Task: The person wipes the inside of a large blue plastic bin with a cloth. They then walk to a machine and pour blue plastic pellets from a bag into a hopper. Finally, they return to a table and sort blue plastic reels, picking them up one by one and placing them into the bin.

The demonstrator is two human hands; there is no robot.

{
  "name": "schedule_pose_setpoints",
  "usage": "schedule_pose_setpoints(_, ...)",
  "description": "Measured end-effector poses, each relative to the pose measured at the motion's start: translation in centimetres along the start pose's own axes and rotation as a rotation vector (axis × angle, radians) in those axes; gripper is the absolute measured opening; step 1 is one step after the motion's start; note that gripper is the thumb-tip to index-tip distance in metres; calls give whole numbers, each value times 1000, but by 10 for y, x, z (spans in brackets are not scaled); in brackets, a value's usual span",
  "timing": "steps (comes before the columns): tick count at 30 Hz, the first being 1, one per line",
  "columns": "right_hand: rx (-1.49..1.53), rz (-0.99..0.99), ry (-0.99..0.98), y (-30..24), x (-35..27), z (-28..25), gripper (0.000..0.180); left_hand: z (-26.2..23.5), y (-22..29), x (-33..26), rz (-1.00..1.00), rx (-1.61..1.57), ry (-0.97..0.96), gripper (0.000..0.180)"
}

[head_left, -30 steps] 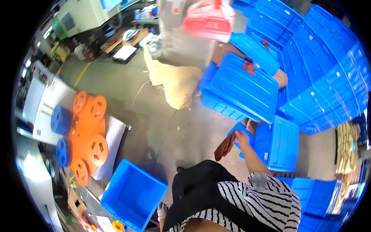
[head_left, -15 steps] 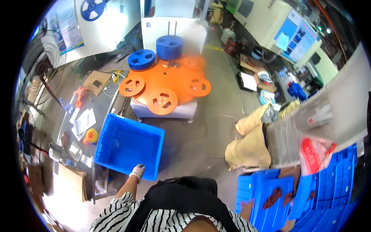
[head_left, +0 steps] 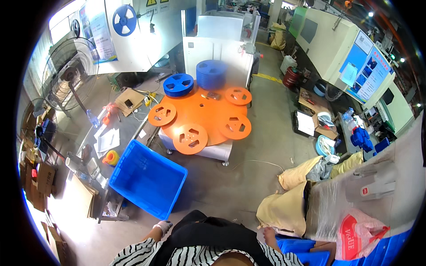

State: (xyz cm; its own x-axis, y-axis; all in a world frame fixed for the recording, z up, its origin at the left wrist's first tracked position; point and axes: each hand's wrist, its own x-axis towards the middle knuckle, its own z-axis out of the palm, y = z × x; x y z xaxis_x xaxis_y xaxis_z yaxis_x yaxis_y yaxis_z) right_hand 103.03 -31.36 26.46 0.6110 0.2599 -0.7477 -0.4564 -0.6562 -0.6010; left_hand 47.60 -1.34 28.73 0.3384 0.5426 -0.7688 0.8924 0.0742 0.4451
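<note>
Factory floor w/ machines; orange reel table (head_left: 202, 116) mid-room. Blue crate (head_left: 148, 178) sits empty at front-left, looks stiff, light, I'd grip its rim. Left hand (head_left: 162, 227), gloved, hangs near crate corner; right hand (head_left: 269, 233) by blue lids (head_left: 301, 248). Fingers: can't tell.

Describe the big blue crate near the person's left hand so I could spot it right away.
Start at the round orange table carrying orange and blue reels. Just in front of it, toward the person, sits the blue crate, by the gloved left hand. It is the only open, empty, deep rectangular bin there; the other blue things nearby are round reels.
</note>
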Motion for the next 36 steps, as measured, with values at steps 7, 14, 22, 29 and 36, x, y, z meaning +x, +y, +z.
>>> schedule_pose_setpoints(7, -413, -458, -552, -144, 14, 57, 42, -33, 163, -55, -233, -361, 115, 42)
schedule_pose_setpoints(14, -612, -624, -807, -258, -39, 162, 45, -23, 64, 71, -228, -50, 28, 36)
schedule_pose_setpoints(22, -588, -460, -212, -292, 61, 161, 46, -141, 169, 225, -76, 577, -166, 43)
schedule_pose_setpoints(29, -498, -372, -26, -321, 135, 139, 47, -254, 394, 394, 172, 133, 125, 55)
schedule_pose_setpoints(36, -316, -427, -55, -436, 284, 52, 51, -227, 635, 506, 109, -267, 138, 44)
